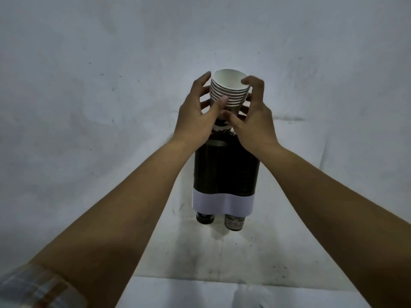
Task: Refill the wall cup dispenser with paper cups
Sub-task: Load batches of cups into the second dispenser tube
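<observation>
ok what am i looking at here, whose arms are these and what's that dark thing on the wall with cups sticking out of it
There is no machine here. The single picture comes from a wide-angle camera worn on a person's head, looking forward and down, so the two bare arms are the wearer's own.

The dark cylinder-shaped cup dispenser hangs on the pale grey wall, with a white paper band around its lower part. Two dark cup bottoms poke out underneath.

At its top stands a stack of white-rimmed paper cups, open ends up. The left hand and right hand wrap their fingers around it from both sides, seemingly guiding it down into the dispenser.

A checked sleeve shows at the lower left.
</observation>
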